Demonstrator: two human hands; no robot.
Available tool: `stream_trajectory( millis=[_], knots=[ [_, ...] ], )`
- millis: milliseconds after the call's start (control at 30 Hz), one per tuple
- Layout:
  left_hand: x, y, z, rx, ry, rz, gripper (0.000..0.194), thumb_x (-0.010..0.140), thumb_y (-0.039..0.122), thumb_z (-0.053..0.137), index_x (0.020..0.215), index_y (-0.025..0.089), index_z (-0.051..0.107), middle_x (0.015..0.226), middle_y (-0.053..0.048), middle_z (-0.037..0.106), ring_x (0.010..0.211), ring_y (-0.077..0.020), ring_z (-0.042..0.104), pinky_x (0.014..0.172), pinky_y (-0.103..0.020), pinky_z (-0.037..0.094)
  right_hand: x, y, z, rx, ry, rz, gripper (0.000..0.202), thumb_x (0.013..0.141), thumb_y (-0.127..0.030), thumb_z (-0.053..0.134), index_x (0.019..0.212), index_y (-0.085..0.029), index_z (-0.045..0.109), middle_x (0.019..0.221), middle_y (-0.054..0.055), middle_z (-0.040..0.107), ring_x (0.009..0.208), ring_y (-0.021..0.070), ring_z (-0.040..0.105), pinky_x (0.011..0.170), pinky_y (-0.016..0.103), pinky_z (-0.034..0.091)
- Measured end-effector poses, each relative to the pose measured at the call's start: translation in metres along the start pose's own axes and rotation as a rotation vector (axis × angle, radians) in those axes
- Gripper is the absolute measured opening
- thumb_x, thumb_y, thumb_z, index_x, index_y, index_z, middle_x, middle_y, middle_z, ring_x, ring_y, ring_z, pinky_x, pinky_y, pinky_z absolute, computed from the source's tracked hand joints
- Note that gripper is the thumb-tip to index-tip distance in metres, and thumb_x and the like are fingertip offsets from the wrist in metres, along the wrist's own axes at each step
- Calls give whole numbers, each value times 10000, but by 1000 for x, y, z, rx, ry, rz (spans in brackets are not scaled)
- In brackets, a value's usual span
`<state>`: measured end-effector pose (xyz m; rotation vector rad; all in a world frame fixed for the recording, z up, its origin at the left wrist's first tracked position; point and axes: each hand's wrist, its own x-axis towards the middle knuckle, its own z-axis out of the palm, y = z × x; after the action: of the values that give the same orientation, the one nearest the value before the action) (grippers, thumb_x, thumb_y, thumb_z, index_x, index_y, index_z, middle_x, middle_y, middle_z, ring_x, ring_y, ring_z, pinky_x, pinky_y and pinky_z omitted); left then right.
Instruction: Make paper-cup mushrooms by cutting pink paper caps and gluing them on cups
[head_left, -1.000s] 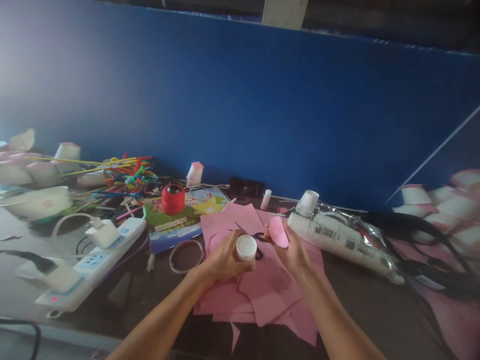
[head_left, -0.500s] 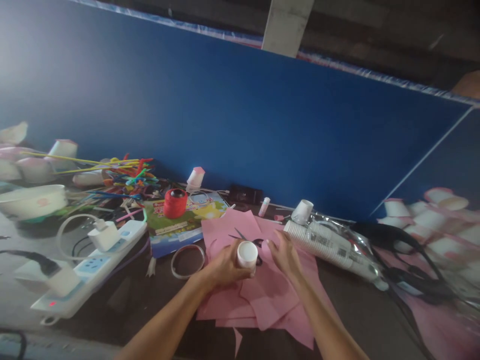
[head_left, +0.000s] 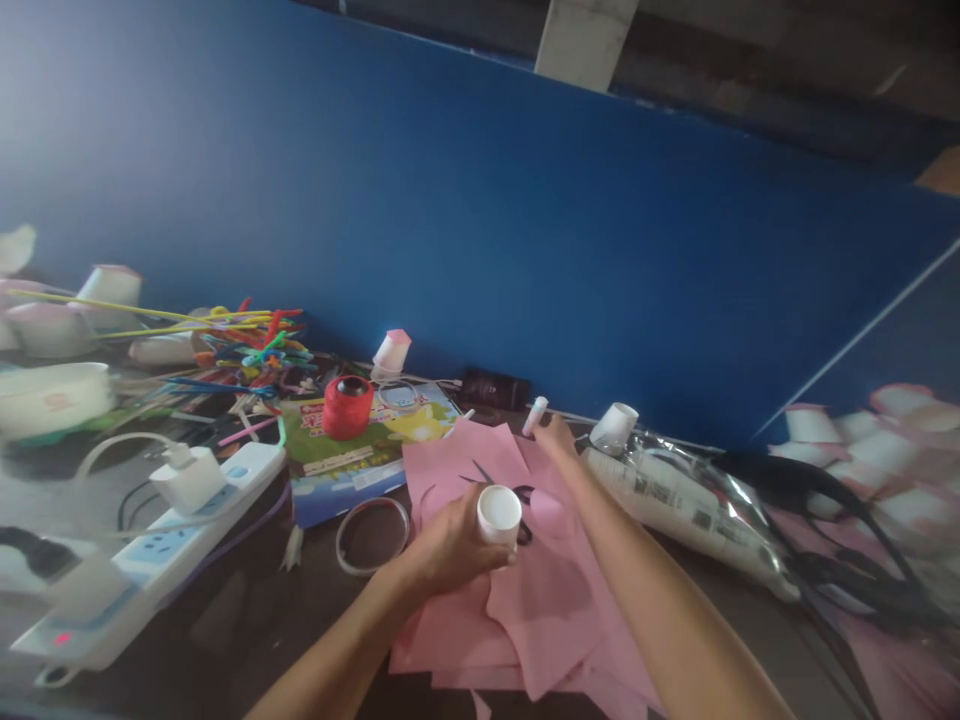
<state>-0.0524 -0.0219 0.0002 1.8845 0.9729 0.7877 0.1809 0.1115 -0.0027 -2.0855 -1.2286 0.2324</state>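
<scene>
Left hand (head_left: pixel 454 540): fingers wrapped round a white cup (head_left: pixel 499 516), mouth up, over pink paper (head_left: pixel 544 610). Right hand (head_left: pixel 556 437) out at the paper's far edge, fingers at a small tube (head_left: pixel 535 412); whether closed on it, cannot tell. Scissors (head_left: pixel 480 470) on the paper, partly hidden beyond the cup.

— What sort of place are we in?
— We'd call it a craft workspace, though we can't tell whether it's in a home or a workshop.
— What shows us that?
— We see pink paper (head_left: pixel 544 620), scissors (head_left: pixel 481 473) and a glue stick (head_left: pixel 535 415) on the desk (head_left: pixel 247 620), plus pipe cleaners (head_left: pixel 255 345), a red spool (head_left: pixel 349 410) and pink-edged cups (head_left: pixel 892 450) heaped at either side. A blue wall (head_left: pixel 465 220) stands behind.
</scene>
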Motion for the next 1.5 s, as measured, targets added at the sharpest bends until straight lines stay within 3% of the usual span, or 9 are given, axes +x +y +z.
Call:
stream_trajectory(
  millis=[100, 300, 500, 667, 867, 967, 1067, 1267, 1500],
  knots=[
    [1, 0, 0, 30, -24, -20, 527, 591, 284, 688, 1077, 210, 499, 917, -31, 656, 817, -208, 604, 687, -268, 438, 5, 2, 13, -15, 18, 17, 313, 608, -276, 641, 855, -87, 614, 998, 239, 631, 1058, 368, 528, 865, 433, 366],
    [3, -3, -1, 49, -72, 8, 486, 595, 299, 688, 1037, 215, 506, 913, -15, 656, 815, -200, 597, 667, -258, 440, 10, 5, 17, 90, 26, -57, 148, 597, -255, 627, 696, -146, 625, 826, 151, 682, 948, 323, 591, 828, 383, 394],
    [2, -7, 1, 32, -63, 16, 536, 593, 312, 697, 1081, 214, 497, 908, -18, 658, 808, -202, 610, 678, -271, 455, -13, -16, -17, 336, 116, -261, 342, 726, -388, 518, 943, -137, 600, 953, 129, 672, 916, 272, 608, 811, 366, 430],
    [1, -6, 1, 86, -26, 26, 549, 596, 341, 688, 1093, 210, 497, 910, -35, 654, 819, -219, 615, 683, -287, 465, -67, -18, -53, 570, 18, -420, 387, 783, -430, 513, 1040, -144, 546, 870, 84, 661, 783, 211, 619, 729, 349, 481],
    [0, -5, 1, 147, 34, 58, 549, 601, 314, 673, 1103, 194, 485, 955, -54, 645, 846, -229, 615, 720, -313, 468, -117, -3, -78, 695, -183, -348, 350, 816, -468, 503, 979, -163, 559, 753, 38, 618, 552, 129, 557, 554, 278, 477],
    [-1, -7, 2, 127, 29, 40, 524, 613, 327, 664, 1089, 208, 481, 917, -30, 654, 812, -210, 620, 691, -291, 462, -128, -5, -88, 762, -210, -303, 446, 831, -471, 481, 1190, -207, 458, 638, -16, 563, 437, 101, 457, 415, 230, 390],
    [-1, -10, 3, 131, 24, 42, 510, 611, 330, 663, 1076, 220, 484, 888, -14, 655, 789, -198, 615, 667, -273, 454, -139, -11, -99, 786, -179, -276, 605, 829, -455, 499, 1363, -282, 276, 629, -27, 533, 484, 118, 461, 378, 208, 333],
    [1, -12, 4, 148, 44, 31, 500, 603, 351, 666, 1056, 226, 496, 908, -14, 647, 796, -200, 606, 645, -276, 453, -155, -21, -111, 1094, -302, -227, 465, 839, -361, 531, 1290, -328, 424, 643, -31, 524, 462, 67, 380, 431, 206, 324],
    [1, -8, 2, 196, 21, 51, 505, 609, 377, 657, 1058, 210, 499, 904, -29, 652, 784, -202, 611, 635, -270, 447, -158, -14, -89, 1310, -371, -107, 332, 817, -296, 572, 1147, -307, 538, 664, -37, 523, 417, 23, 274, 443, 191, 294]
  ],
)
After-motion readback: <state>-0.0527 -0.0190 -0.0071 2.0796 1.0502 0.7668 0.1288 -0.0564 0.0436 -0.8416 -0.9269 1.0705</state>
